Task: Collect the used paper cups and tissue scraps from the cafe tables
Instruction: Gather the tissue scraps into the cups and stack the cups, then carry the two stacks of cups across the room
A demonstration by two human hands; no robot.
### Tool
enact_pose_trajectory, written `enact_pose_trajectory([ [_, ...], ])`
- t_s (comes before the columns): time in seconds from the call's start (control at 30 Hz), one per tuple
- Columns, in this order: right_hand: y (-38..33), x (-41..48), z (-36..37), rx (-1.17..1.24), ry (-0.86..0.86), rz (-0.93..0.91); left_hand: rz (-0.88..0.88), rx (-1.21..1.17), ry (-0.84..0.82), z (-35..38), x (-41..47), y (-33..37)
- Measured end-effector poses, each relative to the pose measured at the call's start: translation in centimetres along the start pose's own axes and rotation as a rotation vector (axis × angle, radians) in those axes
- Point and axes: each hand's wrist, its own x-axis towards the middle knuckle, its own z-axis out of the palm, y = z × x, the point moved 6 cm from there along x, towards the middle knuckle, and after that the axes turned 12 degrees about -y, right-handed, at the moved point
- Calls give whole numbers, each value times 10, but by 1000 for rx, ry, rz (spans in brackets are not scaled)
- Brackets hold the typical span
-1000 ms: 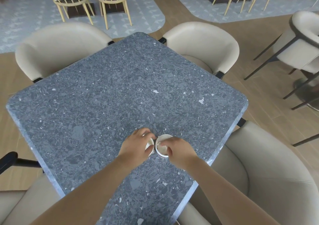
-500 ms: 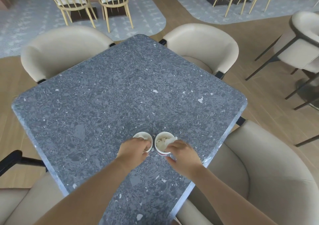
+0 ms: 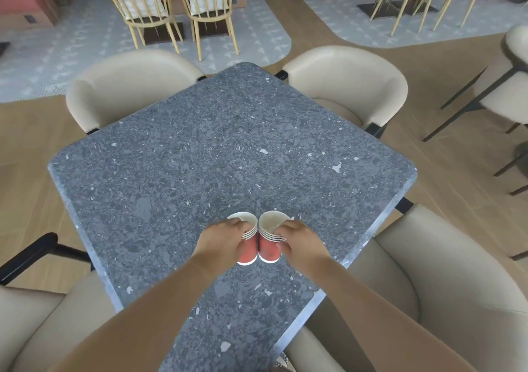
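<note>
Both sets of fingers are curled round cups. The left fingers (image 3: 234, 225) wrap over the rims of the left cup stack (image 3: 248, 253), and the right fingers (image 3: 285, 226) do the same on the right cup stack (image 3: 268, 250). The left hand (image 3: 221, 241) and right hand (image 3: 300, 243) each grip the red wall from the outer side.

Each stack is several nested paper cups, their white rims layered near the top. They tilt with mouths away from the person and bases toward the camera, and they touch at the rims. I cannot tell whether the bases rest on the table (image 3: 185, 148) or hang just above it. Nor can I tell whether tissue lies inside.

The stacks sit over the near half of the table, toward the edge between its right and near corners. A padded chair (image 3: 434, 280) stands just beside that edge.

The tilt looks like the main hazard. Any dregs or scraps inside could slide out over the far rims onto the tabletop. The grip appears to bear mostly on the outer cup, so a loosely nested inner cup might slip free. Squeezing harder would probably buckle the thin paper walls. A knock between the touching rims could jog one stack loose. Anything dropped near that edge would likely land on the chair seat.
</note>
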Motion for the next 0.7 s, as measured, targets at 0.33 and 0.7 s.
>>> enact_pose_trajectory([
  [0.33, -47, -69, -48, 87, 328, -104, 257, -175, 184, -46, -58, 17],
  [0.7, -147, -187, -32, 21, 526, -36, 476, -94, 321, -75, -182, 35],
])
